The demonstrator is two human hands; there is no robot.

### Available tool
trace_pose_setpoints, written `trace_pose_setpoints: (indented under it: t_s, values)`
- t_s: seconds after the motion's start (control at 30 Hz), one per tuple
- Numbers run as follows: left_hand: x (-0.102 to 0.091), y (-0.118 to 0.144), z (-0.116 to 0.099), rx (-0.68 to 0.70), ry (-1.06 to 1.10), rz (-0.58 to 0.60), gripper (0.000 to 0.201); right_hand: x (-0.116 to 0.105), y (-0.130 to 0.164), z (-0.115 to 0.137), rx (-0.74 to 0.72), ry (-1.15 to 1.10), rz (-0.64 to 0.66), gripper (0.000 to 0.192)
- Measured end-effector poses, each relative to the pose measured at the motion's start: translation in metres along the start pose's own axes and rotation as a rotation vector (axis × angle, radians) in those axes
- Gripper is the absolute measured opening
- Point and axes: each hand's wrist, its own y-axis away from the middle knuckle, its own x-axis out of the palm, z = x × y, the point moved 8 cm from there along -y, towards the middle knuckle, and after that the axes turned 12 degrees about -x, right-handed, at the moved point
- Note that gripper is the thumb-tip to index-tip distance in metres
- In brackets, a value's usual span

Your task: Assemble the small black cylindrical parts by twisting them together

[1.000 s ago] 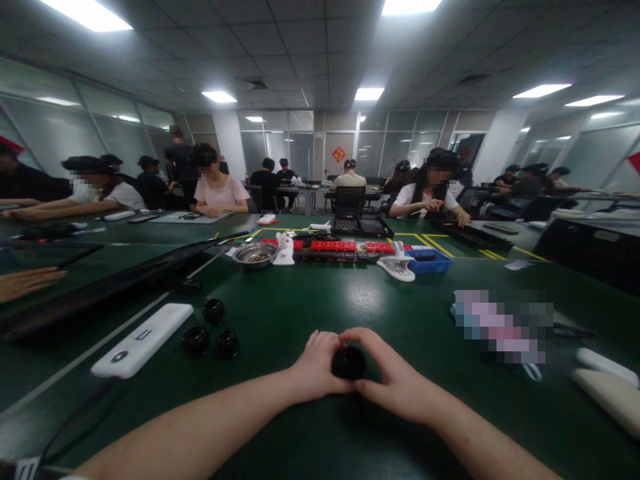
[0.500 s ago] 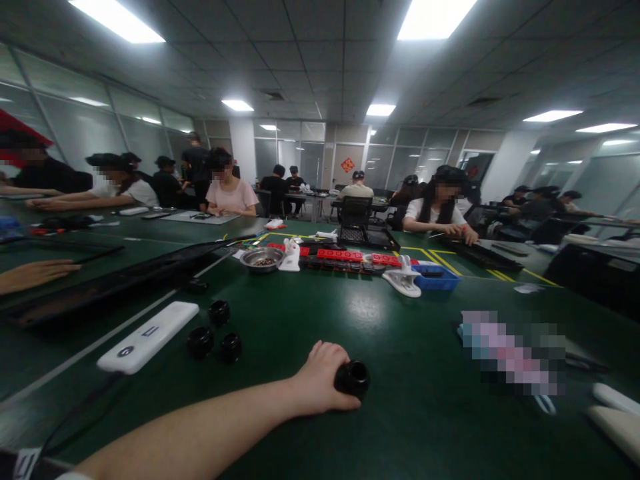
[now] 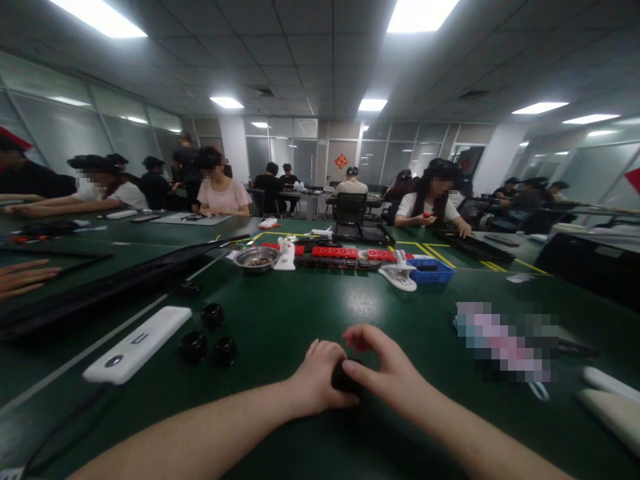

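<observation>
One part: a small black round piece (image 3: 344,377) sits on the green desk (image 3: 310,313), near centre.
Hands: left hand (image 3: 315,377) grips its left side; right hand (image 3: 387,373) covers its top, fingers curled, hiding most of it.
Left: three black caps (image 3: 210,333), white flat case (image 3: 136,344).
Far: metal bowl (image 3: 256,257), blue tray (image 3: 429,270).

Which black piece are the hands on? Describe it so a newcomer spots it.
On the green table, nearest the camera: the small black round part pinched between the left hand and right hand. The three similar black parts lie untouched beside the white case.
</observation>
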Motion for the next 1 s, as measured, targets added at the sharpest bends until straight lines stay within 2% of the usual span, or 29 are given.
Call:
trace_pose_setpoints:
  t_s: [0.03,0.07,0.17,0.27,0.4,0.5,0.6,0.7,0.8,0.9,1.0]
  values:
    - [0.002,0.000,0.000,0.016,-0.001,0.014,0.048,0.003,0.000,-0.007,0.014,0.042,-0.023,0.033]
    - [0.004,0.000,0.000,0.033,-0.003,0.028,0.048,0.010,0.000,-0.012,-0.001,0.080,0.007,0.040]
    - [0.005,0.000,0.001,0.035,-0.002,0.046,0.044,0.027,0.009,-0.015,-0.152,0.094,0.048,0.037]
    - [0.005,-0.001,0.003,0.007,0.009,0.038,0.045,0.023,0.018,-0.015,-0.236,0.069,-0.015,0.041]
    - [0.006,-0.001,0.001,0.006,0.001,0.054,0.044,0.016,0.018,-0.024,-0.191,0.186,-0.037,0.045]
    - [0.006,-0.001,-0.001,-0.007,0.002,0.084,0.048,0.020,0.018,-0.033,-0.125,0.127,0.010,0.043]
    - [0.004,-0.001,-0.002,-0.032,0.022,0.101,0.048,0.024,0.020,-0.031,-0.175,0.059,0.044,0.054]
    - [0.004,-0.001,-0.002,-0.035,0.020,0.107,0.044,0.023,0.021,-0.029,-0.217,0.092,0.045,0.065]
    - [0.006,-0.002,0.000,-0.024,0.013,0.101,0.042,0.019,0.020,-0.039,-0.103,0.125,-0.019,0.054]
    - [0.006,-0.002,0.000,-0.019,0.016,0.098,0.044,0.019,0.020,-0.047,-0.013,0.096,-0.029,0.041]
    - [0.005,-0.002,-0.002,-0.026,0.018,0.097,0.045,0.020,0.019,-0.036,-0.123,0.030,0.006,0.044]
